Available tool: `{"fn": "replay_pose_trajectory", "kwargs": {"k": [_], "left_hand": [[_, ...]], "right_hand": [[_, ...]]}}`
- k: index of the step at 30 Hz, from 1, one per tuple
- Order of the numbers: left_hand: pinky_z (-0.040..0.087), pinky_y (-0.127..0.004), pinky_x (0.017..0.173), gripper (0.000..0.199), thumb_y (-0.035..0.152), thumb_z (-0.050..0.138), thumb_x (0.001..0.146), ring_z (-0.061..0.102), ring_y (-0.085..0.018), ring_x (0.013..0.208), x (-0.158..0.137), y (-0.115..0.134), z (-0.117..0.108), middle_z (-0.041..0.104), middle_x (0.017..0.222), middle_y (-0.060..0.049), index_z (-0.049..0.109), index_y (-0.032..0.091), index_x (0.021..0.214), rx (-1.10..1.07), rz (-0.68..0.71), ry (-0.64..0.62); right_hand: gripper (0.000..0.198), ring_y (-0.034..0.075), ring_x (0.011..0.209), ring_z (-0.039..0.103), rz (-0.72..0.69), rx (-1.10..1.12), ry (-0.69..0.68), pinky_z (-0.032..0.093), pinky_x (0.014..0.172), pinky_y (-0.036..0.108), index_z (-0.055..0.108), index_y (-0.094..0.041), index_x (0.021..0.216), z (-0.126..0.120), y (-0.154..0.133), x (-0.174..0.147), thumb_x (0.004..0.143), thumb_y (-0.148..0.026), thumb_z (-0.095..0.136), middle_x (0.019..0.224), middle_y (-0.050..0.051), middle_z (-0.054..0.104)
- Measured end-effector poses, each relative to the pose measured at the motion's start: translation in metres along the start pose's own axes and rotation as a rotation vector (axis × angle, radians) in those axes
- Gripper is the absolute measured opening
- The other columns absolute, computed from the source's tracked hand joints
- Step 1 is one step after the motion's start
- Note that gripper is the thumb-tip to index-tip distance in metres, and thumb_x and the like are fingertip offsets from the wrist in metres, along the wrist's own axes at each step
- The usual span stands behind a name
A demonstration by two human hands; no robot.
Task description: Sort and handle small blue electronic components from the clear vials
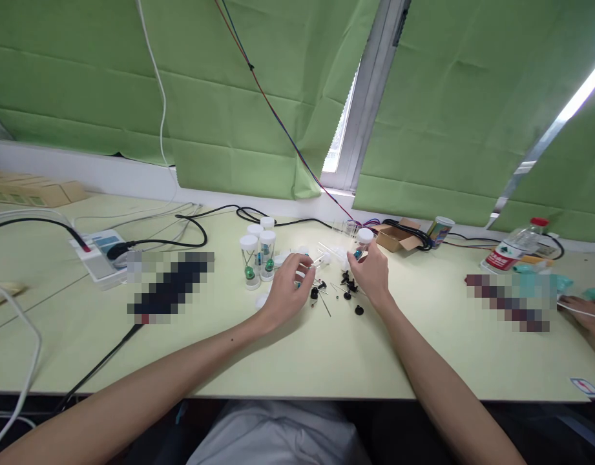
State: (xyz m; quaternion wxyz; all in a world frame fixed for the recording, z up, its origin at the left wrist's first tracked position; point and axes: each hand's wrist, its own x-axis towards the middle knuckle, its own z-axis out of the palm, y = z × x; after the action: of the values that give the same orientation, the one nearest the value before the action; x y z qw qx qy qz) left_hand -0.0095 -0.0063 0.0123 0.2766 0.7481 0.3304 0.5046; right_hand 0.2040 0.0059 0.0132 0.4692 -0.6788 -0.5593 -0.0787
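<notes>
1. The left hand point(288, 287) is resting its wrist on the table point(326, 355), fingers curled narrow and pinching a small clear piece, seemingly to keep it steady near the other hand
2. The right hand point(372, 271) is closing around a clear white-capped vial point(364, 242), holding it upright just at 1 o'clock of the left hand, probably so its contents are not spilling
3. Small black parts point(348, 294) and thin pins are lying scattered between and just at 6 o'clock of both hands, within easy reach
4. A cluster of capped vials point(258, 255) is standing upright at 10 o'clock of the left hand, close enough to be knocked by a sweep
5. Black cables point(190, 236) and a white power strip point(101, 255) are lying at 9 o'clock; a cardboard box point(398, 237), a can point(440, 231) and a water bottle point(513, 248) are sitting at 2 o'clock
6. Another person's hand point(585, 316) is resting at the far 3 o'clock edge, well apart
</notes>
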Motion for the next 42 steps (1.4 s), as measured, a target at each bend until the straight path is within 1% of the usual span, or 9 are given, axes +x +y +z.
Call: {"fn": "replay_pose_trajectory", "kwargs": {"k": [6,10,13,17,21,26,31,36,42], "left_hand": [[0.049,-0.025,0.065,0.014,0.028,0.050,0.093,0.060,-0.013,0.076,-0.003,-0.001,0.002,0.063,0.085,-0.002,0.059,0.019,0.087,0.059,0.047,-0.123],[0.046,-0.025,0.063,0.014,0.026,0.050,0.091,0.057,-0.012,0.068,-0.007,-0.002,0.003,0.063,0.076,-0.001,0.062,0.018,0.088,0.110,0.054,-0.234],[0.043,-0.025,0.059,0.017,0.025,0.049,0.091,0.053,-0.011,0.061,-0.009,-0.002,0.004,0.061,0.069,0.000,0.065,0.018,0.090,0.135,0.061,-0.283],[0.039,-0.025,0.057,0.018,0.026,0.049,0.091,0.047,-0.010,0.055,-0.011,-0.001,0.004,0.055,0.061,0.003,0.065,0.019,0.088,0.152,0.090,-0.313],[0.036,-0.025,0.055,0.018,0.026,0.048,0.091,0.045,-0.011,0.054,-0.011,0.001,0.004,0.051,0.058,0.003,0.064,0.020,0.087,0.161,0.103,-0.348],[0.035,-0.025,0.055,0.018,0.025,0.048,0.091,0.046,-0.011,0.054,-0.012,0.000,0.004,0.052,0.058,0.003,0.064,0.019,0.085,0.159,0.092,-0.372],[0.034,-0.025,0.055,0.017,0.024,0.048,0.090,0.046,-0.011,0.054,-0.014,0.000,0.004,0.052,0.058,0.003,0.064,0.020,0.085,0.166,0.083,-0.384],[0.033,-0.026,0.055,0.017,0.024,0.047,0.090,0.043,-0.011,0.054,-0.014,0.001,0.003,0.050,0.057,0.004,0.063,0.020,0.084,0.172,0.085,-0.401],[0.034,-0.026,0.055,0.018,0.023,0.047,0.089,0.043,-0.011,0.053,-0.013,0.002,0.003,0.050,0.057,0.004,0.064,0.020,0.082,0.181,0.090,-0.405]], "right_hand": [[0.022,0.020,0.063,0.061,-0.031,0.076,0.004,0.045,0.064,0.034,0.051,-0.021,0.090,0.001,-0.003,-0.001,0.084,-0.041,0.058,0.088,0.007,0.068],[0.023,0.018,0.060,0.060,-0.097,0.188,-0.040,0.047,0.066,0.033,0.051,-0.020,0.090,0.003,-0.007,-0.002,0.085,-0.042,0.059,0.086,0.005,0.068],[0.023,0.017,0.059,0.061,-0.113,0.225,-0.094,0.046,0.064,0.032,0.052,-0.020,0.088,0.008,-0.007,-0.004,0.084,-0.041,0.060,0.084,0.004,0.067],[0.024,0.017,0.062,0.062,-0.105,0.240,-0.158,0.047,0.064,0.031,0.053,-0.020,0.088,0.014,-0.003,-0.005,0.084,-0.042,0.061,0.086,0.004,0.068],[0.024,0.017,0.064,0.063,-0.089,0.250,-0.204,0.048,0.066,0.032,0.054,-0.019,0.091,0.017,0.001,-0.004,0.083,-0.041,0.062,0.089,0.005,0.070],[0.028,0.018,0.067,0.064,-0.064,0.294,-0.245,0.050,0.067,0.033,0.055,-0.019,0.098,0.019,0.001,-0.004,0.083,-0.041,0.062,0.094,0.006,0.071],[0.035,0.018,0.069,0.065,-0.043,0.347,-0.284,0.052,0.069,0.035,0.053,-0.019,0.108,0.022,0.000,-0.005,0.083,-0.041,0.062,0.098,0.008,0.071],[0.033,0.018,0.071,0.065,-0.074,0.405,-0.363,0.053,0.065,0.033,0.053,-0.019,0.107,0.027,-0.004,-0.010,0.084,-0.040,0.061,0.099,0.009,0.069],[0.033,0.017,0.074,0.065,-0.111,0.443,-0.433,0.055,0.064,0.030,0.052,-0.020,0.110,0.024,-0.008,-0.012,0.081,-0.030,0.061,0.100,0.009,0.070]]}}
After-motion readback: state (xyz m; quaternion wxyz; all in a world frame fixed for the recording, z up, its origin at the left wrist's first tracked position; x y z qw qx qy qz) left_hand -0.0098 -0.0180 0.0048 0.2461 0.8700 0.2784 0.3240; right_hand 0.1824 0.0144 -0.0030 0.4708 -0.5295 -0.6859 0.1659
